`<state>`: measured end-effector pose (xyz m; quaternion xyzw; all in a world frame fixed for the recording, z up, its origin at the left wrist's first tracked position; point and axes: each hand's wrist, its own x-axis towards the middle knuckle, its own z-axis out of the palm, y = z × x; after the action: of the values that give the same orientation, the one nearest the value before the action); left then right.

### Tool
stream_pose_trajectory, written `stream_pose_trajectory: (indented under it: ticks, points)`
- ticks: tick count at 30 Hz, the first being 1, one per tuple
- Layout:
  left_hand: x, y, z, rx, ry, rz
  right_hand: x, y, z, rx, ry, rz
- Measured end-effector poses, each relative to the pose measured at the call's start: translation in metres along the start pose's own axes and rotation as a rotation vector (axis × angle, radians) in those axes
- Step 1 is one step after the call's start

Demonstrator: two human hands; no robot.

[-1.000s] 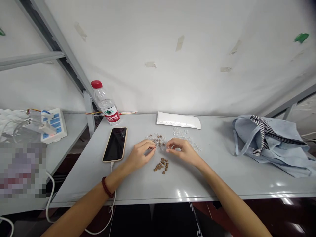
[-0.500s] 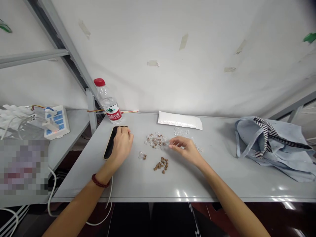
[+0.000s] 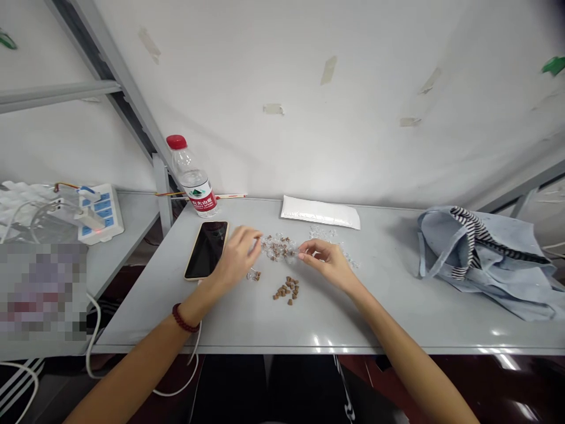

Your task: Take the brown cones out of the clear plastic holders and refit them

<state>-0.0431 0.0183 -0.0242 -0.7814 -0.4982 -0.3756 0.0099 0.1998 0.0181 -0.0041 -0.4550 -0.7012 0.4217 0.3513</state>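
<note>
The left hand (image 3: 236, 256), fingers loosely curled, sits just beside a heap of clear plastic pieces and brown bits (image 3: 278, 248) mid-bench (image 3: 353, 318). The right hand (image 3: 329, 262) pinches narrowly at the heap's edge; whatever it holds is too small to tell.

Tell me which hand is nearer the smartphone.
Left. The left hand is right beside the smartphone, at its right edge; the right hand is much farther off to the smartphone's right.
</note>
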Motion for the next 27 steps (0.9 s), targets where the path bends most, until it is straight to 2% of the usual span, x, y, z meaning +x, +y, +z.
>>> stream_pose_trajectory:
  ticks: [3, 6, 10, 17, 22, 27]
  points:
    - [-0.003, 0.021, 0.004, -0.331, -0.004, 0.057, 0.0, -0.003, 0.006, 0.179, -0.034, 0.041]
    - [-0.007, 0.032, 0.007, -0.498, -0.008, 0.04, 0.0, -0.003, 0.012, 0.321, -0.045, 0.083]
    - [-0.009, 0.037, 0.007, -0.556, -0.005, 0.052, 0.001, 0.0, 0.019, 0.525, -0.101, 0.116]
    - [-0.011, 0.045, 0.009, -0.591, 0.077, 0.082, 0.001, 0.006, 0.027, 0.785, -0.243, 0.224]
    - [-0.013, 0.043, 0.012, -0.629, 0.103, 0.053, -0.001, 0.003, 0.029, 0.847, -0.301, 0.274]
    - [-0.015, 0.041, 0.013, -0.692, 0.082, -0.039, -0.003, 0.002, 0.03, 0.815, -0.327, 0.237]
